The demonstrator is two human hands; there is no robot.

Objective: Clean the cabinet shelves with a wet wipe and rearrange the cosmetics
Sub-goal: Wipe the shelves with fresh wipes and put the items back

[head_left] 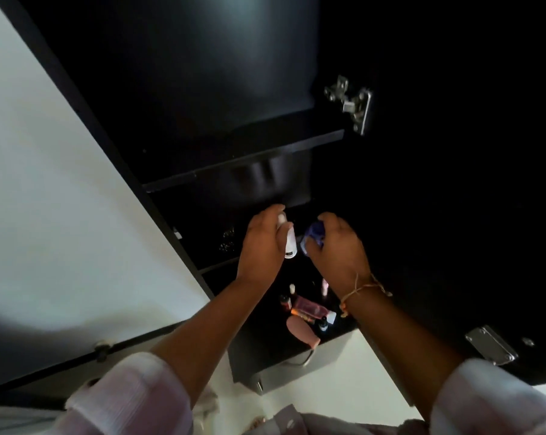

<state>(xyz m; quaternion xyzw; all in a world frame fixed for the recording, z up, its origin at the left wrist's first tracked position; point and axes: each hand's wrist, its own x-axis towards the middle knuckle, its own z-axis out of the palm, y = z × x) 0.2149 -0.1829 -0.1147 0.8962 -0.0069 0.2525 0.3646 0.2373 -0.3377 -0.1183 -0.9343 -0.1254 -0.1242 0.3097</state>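
My left hand (260,246) grips a small white bottle (290,243) upright in front of the black cabinet. Right beside it, my right hand (337,249) is closed on a crumpled blue wipe (312,235), which touches or nearly touches the bottle. Both hands hover above the lowest shelf (249,346), where several cosmetics lie: a pink tube (301,332), a pink rectangular bottle (309,309), an orange-capped bottle (285,301) and small dropper bottles (326,323). The upper shelf (243,161) looks bare.
The cabinet's open door (453,215) stands at the right, with a metal hinge (353,103) and a hinge plate (491,345). A white wall (45,183) lies to the left. A metal handle (299,361) shows below the cabinet's bottom edge.
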